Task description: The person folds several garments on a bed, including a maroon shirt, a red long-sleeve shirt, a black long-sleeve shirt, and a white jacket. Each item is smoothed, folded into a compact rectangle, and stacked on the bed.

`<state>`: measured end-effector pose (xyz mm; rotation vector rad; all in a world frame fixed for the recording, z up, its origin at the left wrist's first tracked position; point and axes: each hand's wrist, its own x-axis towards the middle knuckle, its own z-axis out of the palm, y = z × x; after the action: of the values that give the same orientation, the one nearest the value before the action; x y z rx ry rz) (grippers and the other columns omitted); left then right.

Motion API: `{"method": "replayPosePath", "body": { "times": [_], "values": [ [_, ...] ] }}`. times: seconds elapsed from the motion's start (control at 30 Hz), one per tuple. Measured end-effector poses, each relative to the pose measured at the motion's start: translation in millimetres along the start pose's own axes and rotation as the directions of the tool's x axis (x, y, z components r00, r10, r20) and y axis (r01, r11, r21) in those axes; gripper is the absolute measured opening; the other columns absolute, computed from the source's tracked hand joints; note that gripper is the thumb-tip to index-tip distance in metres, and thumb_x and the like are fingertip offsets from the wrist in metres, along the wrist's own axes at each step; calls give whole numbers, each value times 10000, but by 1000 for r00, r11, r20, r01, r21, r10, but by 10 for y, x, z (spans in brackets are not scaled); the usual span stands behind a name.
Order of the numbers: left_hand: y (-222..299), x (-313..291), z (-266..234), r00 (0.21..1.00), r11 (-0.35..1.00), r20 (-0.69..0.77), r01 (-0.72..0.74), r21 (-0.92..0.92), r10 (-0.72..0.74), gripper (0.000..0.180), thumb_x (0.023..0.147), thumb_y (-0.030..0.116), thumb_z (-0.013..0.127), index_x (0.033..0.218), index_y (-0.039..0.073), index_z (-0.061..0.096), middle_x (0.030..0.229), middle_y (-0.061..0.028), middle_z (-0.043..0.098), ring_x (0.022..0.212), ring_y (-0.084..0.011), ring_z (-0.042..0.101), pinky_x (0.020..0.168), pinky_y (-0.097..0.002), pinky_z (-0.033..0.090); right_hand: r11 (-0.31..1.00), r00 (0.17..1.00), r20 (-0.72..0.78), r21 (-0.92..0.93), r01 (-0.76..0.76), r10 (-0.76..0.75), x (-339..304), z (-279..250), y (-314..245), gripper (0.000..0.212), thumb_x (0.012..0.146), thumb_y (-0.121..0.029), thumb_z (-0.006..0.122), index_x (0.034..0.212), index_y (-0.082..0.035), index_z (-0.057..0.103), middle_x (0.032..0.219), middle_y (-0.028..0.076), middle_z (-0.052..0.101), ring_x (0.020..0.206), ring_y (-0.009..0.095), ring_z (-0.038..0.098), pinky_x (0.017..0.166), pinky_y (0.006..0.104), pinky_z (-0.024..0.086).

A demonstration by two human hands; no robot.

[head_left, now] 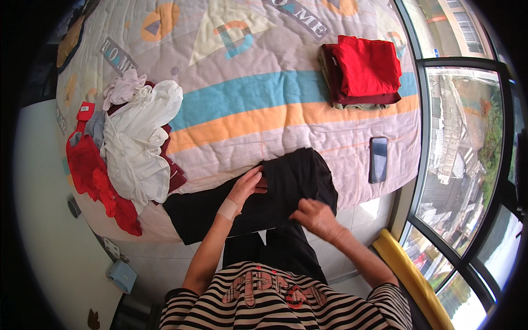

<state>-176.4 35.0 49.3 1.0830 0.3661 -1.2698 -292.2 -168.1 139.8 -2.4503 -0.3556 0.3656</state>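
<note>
A black garment [294,176], long and partly folded over and possibly trousers, lies along the near edge of the bed. My left hand [246,190], with a beige patch on the wrist, is at the middle of the garment. Its thumb and fingers close on a fold of the cloth. Over the right part of the near edge is my right hand [318,218], its fingers curled in against the black cloth. The fingertips are slightly blurred, and whatever is between them is hidden.
The bed has a patterned quilt [231,113]. Rumpled white [140,143] and red clothes [91,168] lie at the left. A folded red and dark stack [367,69] sits far right, with a phone [378,159] nearer. Windows [459,154] line the right side.
</note>
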Motion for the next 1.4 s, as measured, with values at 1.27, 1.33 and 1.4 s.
{"method": "replayPosePath", "body": {
  "times": [1.27, 1.33, 1.4],
  "values": [
    [-1315, -1068, -319, 849, 644, -515, -332, -689, -114, 492, 902, 446, 444, 1213, 71, 513, 1177, -63, 553, 1078, -192, 512, 930, -334, 412, 410, 867, 386, 769, -491, 314, 384, 929, -1099, 602, 807, -229, 676, 1321, -77, 401, 934, 95, 588, 850, 155, 597, 749, 267, 485],
    [-1603, -1122, -583, 856, 616, -515, -388, -686, -34, 464, 897, 386, 477, 1229, 62, 496, 1222, -49, 521, 1113, -177, 485, 965, -312, 376, 497, 908, 237, 775, -391, 345, 295, 993, -1090, 484, 829, -194, 650, 1263, -77, 472, 862, 65, 579, 818, 140, 590, 718, 260, 483],
    [-1560, -1198, -655, 861, 655, -509, -389, -648, 7, 452, 874, 282, 553, 1257, 57, 467, 1231, -47, 508, 1125, -163, 473, 977, -284, 353, 560, 854, 181, 686, -466, 488, 272, 878, -986, 349, 854, -148, 614, 1180, -39, 552, 829, 14, 556, 784, 90, 534, 695, 232, 444]
  ]
}}
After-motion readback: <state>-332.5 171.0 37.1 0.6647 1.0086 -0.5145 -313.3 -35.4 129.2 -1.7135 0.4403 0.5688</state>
